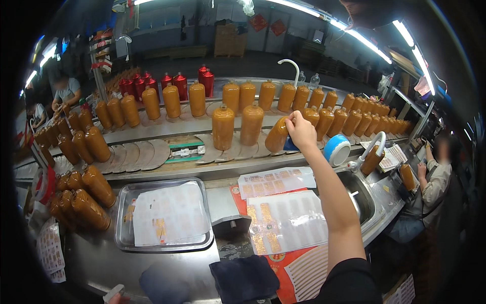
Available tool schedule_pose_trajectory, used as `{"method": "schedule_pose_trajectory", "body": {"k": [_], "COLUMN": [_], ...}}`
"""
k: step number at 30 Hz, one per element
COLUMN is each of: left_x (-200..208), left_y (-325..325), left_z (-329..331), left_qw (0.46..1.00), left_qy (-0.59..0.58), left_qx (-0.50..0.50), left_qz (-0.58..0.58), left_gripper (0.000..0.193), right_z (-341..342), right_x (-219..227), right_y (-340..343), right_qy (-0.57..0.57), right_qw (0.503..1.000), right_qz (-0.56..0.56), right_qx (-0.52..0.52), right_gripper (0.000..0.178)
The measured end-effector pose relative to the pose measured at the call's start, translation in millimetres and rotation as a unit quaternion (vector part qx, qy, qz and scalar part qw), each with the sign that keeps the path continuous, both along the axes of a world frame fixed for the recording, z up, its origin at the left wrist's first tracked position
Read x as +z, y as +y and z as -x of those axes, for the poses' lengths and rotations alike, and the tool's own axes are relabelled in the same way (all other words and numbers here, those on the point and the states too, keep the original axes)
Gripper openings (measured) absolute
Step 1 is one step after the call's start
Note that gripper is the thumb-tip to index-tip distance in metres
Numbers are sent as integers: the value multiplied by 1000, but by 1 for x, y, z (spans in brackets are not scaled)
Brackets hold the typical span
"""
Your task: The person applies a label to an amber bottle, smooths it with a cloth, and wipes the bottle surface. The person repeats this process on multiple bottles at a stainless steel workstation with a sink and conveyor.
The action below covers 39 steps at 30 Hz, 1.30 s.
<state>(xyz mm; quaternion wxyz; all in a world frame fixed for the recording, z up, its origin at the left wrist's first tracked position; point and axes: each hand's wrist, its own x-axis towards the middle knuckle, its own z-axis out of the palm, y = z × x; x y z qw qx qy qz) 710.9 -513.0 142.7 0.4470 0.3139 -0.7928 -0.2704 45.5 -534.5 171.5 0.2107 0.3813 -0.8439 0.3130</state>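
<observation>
My right hand [302, 130] reaches up and grips the top of a brown bottle [277, 136], which tilts on the slatted conveyor [233, 152]. A bit of dark blue cloth [290, 145] shows beneath that hand, beside the bottle. At the lower left edge, only a small part of my left hand [117, 299] is in view, closed around a small light grey object [113, 292] whose kind I cannot make out. Under my right forearm lie sheets of gold-patterned labels [291, 223]. More sheets rest in a metal tray [121, 230].
Brown bottles [223, 129] stand in rows along both conveyor lanes, with red bottles [180, 86] behind. A blue-and-white round container [336, 150], a sink [362, 202] and a faucet [372, 152] are at right. A folded dark cloth [245, 278] lies in front. Another person [435, 182] sits at far right.
</observation>
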Motion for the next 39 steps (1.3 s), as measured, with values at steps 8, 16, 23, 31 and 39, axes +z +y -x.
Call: {"method": "schedule_pose_trajectory", "body": {"k": [8,16,23,31,39], "left_x": [48,14,-61,-65,-64], "left_y": [-4,49,29,21,24], "left_z": [117,199,196,214,221], "left_qw": [946,807,787,769,792], "left_qy": [-99,82,137,118,132], "left_qx": [-309,-450,-344,-319,-260], "left_qz": [12,-373,-494,-541,-536], "left_gripper": [80,110,75,64,55], "right_z": [-203,-257,-266,-259,-267], "right_x": [136,70,-55,-76,-76], "right_y": [147,166,162,153,145], "right_qy": [-116,-404,-522,-612,-507], "right_qw": [932,824,759,694,785], "right_qz": [-166,-117,-175,-146,-65], "right_qx": [301,379,348,349,349], "right_gripper": [23,28,59,68,72]}}
